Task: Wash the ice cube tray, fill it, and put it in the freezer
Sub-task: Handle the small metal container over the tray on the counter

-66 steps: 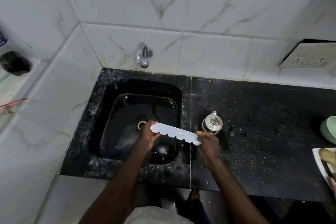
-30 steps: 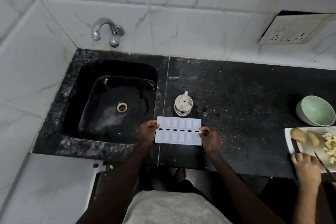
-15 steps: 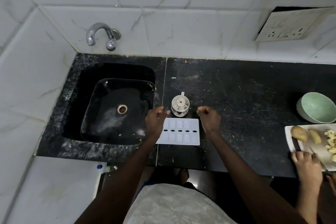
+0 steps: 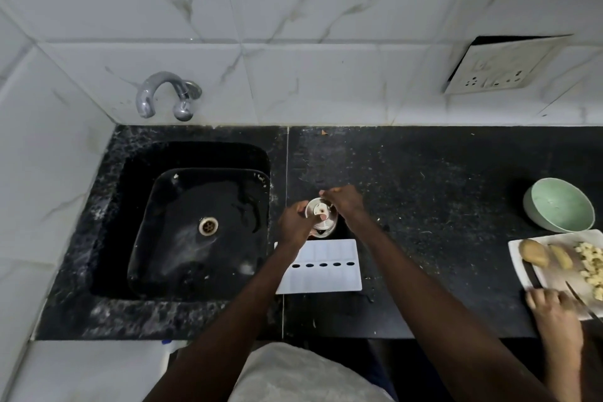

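The white ice cube tray (image 4: 326,274) lies flat on the black counter (image 4: 440,206), just right of the sink, with nobody holding it. Directly behind it stands a small steel jug (image 4: 321,217) with a lid. My left hand (image 4: 293,222) grips the jug's left side. My right hand (image 4: 344,201) is on the jug's top and right side, fingers curled over the lid. My left forearm covers the tray's left end.
The black sink (image 4: 195,225) with its drain lies to the left under a wall tap (image 4: 163,98). At the right are a green bowl (image 4: 559,206), a white cutting board (image 4: 554,284) with potatoes, and another person's hand (image 4: 551,307) with a knife.
I turned the tray flat, set it on the counter and let go. Both my hands then moved forward from the tray to the steel jug behind it.
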